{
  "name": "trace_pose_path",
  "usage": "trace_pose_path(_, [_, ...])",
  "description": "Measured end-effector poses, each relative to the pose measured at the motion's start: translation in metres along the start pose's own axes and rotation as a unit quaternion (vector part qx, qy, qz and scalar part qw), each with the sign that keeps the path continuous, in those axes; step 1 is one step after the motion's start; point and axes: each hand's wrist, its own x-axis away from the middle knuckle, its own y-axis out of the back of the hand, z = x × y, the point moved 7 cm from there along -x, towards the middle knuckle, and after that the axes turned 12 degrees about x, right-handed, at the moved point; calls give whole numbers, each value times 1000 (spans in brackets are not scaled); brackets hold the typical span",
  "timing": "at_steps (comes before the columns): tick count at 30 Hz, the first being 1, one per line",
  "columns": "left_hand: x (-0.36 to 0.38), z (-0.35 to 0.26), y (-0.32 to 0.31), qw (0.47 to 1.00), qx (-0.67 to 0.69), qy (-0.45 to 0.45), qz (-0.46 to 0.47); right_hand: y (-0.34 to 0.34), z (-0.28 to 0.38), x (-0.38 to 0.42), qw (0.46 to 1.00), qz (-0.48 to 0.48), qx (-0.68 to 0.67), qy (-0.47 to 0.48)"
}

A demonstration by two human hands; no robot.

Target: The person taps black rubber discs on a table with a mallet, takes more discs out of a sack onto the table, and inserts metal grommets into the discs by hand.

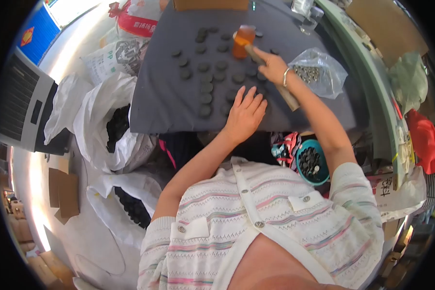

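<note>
A mallet with an orange head and a wooden handle is gripped in my right hand, which wears a bracelet. Its head is over the dark cloth at the far middle of the table. Fingers spread, my left hand lies near the table's front edge among round black discs. Whether a disc is under its fingertips cannot be seen. Several more discs are laid out in loose rows to the left of the mallet and around it.
A clear plastic bag of small metal pieces lies on the cloth at right. Below the front edge stands a teal basin holding dark discs. White sacks with black pieces stand at left. Clear cups are at the far right.
</note>
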Motion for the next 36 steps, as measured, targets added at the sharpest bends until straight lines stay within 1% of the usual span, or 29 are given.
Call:
trace_pose_path(1, [5,-5,4,1000,7,-13,8,3,1,9,999,19,-34,-20])
trace_pose_path(2, [4,-6,8,999,10,-31,7,15,4,15,999,-34,-17,9])
trace_pose_path(5, [20,-10,32,999,17,-9,-36,55,23,55,989,-105,-57,86])
trace_pose_path(8, [37,-5,49,998,-1,54,-32,46,32,88,989,-86,-45,107])
trace_pose_path(9, [38,-3,51,997,-10,74,-35,30,30,87,994,-54,-17,95])
trace_pose_path(11, [40,-6,52,996,-5,80,-42,-14,29,92,997,15,33,64])
trace_pose_path(12, [36,-6,53,995,-10,83,-45,-10,25,88,997,23,-37,60])
trace_pose_path(14, [40,-8,59,994,-19,96,-39,6,29,91,997,29,-49,53])
trace_pose_path(15, [39,-4,64,993,-28,102,-46,15,28,89,997,28,-50,52])
trace_pose_path(16, [39,1,68,992,-36,109,-54,27,30,93,993,-34,-72,87])
trace_pose_path(19, [45,13,79,986,-67,129,-83,19,34,97,994,-58,-22,93])
trace_pose_path(20, [46,17,81,984,-71,137,-88,-11,31,94,996,8,-34,86])
trace_pose_path(21, [47,20,84,983,-71,142,-95,-15,21,94,996,11,-52,77])
trace_pose_path(23, [50,29,94,977,-83,157,-115,-7,21,86,993,20,-89,74])
trace_pose_path(24, [53,34,99,977,-91,149,-122,2,23,88,992,-10,-88,85])
trace_pose_path(26, [56,48,108,970,-111,162,-145,26,29,93,995,-11,-90,46])
trace_pose_path(27, [64,49,112,965,-120,176,-151,26,31,98,995,-5,-94,25])
trace_pose_path(28, [65,54,113,964,-122,182,-153,15,31,96,989,-76,-68,106])
trace_pose_path(30, [70,57,109,964,-113,190,-146,-10,24,95,996,5,-67,56])
trace_pose_path(31, [65,62,109,963,-113,190,-152,-10,23,87,997,40,-61,37])
trace_pose_path(34, [71,62,109,963,-111,212,-124,14,34,104,990,5,-104,91])
trace_pose_path(36, [70,56,103,966,-102,216,-95,20,48,120,988,-26,-76,134])
